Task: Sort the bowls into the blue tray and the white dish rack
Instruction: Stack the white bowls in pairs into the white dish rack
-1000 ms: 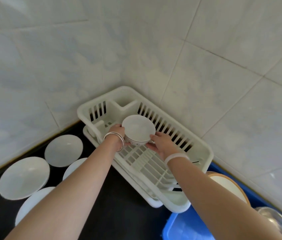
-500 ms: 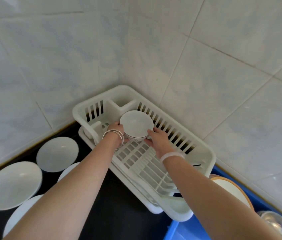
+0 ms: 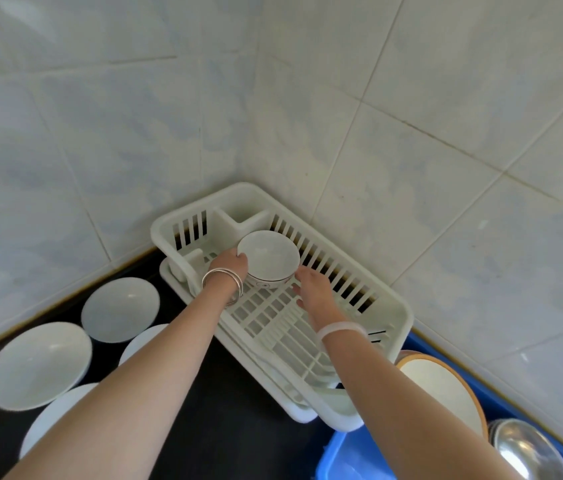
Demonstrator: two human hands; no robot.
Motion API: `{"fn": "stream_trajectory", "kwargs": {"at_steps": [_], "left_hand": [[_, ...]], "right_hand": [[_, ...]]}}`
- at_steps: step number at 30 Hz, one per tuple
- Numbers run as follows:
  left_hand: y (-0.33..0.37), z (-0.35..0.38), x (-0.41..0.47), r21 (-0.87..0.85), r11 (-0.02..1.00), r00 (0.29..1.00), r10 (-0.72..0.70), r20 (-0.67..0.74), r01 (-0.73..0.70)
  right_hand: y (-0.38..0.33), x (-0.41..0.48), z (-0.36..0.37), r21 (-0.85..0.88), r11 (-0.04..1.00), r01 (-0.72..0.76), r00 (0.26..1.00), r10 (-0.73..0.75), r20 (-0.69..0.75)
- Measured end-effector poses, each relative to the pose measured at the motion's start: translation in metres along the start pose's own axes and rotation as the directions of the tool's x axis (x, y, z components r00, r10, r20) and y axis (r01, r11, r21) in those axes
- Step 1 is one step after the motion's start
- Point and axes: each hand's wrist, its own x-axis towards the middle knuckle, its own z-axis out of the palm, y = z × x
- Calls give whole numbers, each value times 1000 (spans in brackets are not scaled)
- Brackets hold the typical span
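Observation:
A small white bowl with a thin dark line near its foot sits tilted at the far end of the white dish rack. My left hand holds its left rim. My right hand is just to the right of the bowl, fingers spread, and seems to be off it. The blue tray is at the lower right, with a wood-rimmed white bowl and a shiny metal bowl in it. Several white bowls wait on the black counter at the left.
The rack stands in a corner between two tiled walls, on a white drip tray. The black counter runs between the loose bowls and the blue tray. My forearms cross the middle of the view.
The bowl has gone slightly deeper into the far end of the rack. My right hand has come off its side and opened; the left hand still grips the rim.

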Motion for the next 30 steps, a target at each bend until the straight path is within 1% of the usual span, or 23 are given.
{"fn": "stream_trajectory", "kwargs": {"at_steps": [3, 7, 9, 11, 13, 14, 17, 19, 21, 23, 25, 28, 30], "left_hand": [[7, -12, -25, 85, 992, 995, 95, -12, -94], [1, -36, -74, 154, 960, 964, 250, -93, -234], [-13, -47, -101, 154, 956, 952, 272, -139, -251], [-36, -57, -128, 130, 962, 946, 263, -190, -241], [-65, -62, -151, 91, 973, 942, 227, -248, -210], [-81, -65, -162, 92, 980, 940, 194, -282, -175], [-132, -70, -190, 83, 995, 925, 89, -370, -63], [-166, -72, -204, 92, 996, 915, 31, -402, 6], [-193, -72, -216, 70, 994, 893, -44, -448, 84], [-211, -70, -226, 34, 987, 869, -125, -480, 160], [-224, -65, -231, -1, 978, 857, -185, -482, 210], [-234, -63, -230, -181, 960, 843, -277, -461, 216], [-236, -65, -227, -325, 915, 825, -367, -429, 238]], "right_hand": [[-6, -19, -8, -73, 994, 85, 996, -85, 11], [-6, -70, -5, -141, 960, 243, 968, -231, 98], [-1, -99, 4, -168, 939, 301, 948, -276, 156], [9, -124, 17, -177, 927, 332, 931, -291, 219], [23, -144, 31, -206, 915, 348, 919, -289, 268], [31, -152, 38, -231, 901, 368, 913, -304, 271], [52, -164, 57, -326, 847, 420, 904, -360, 229], [64, -164, 70, -397, 822, 408, 912, -349, 216], [73, -160, 80, -489, 793, 364, 931, -304, 202], [79, -153, 91, -524, 807, 271, 961, -199, 191], [81, -145, 102, -525, 833, 178, 978, -92, 184], [82, -135, 116, -464, 881, 92, 987, -20, 158], [82, -129, 122, -417, 907, 66, 990, -8, 140]]}}
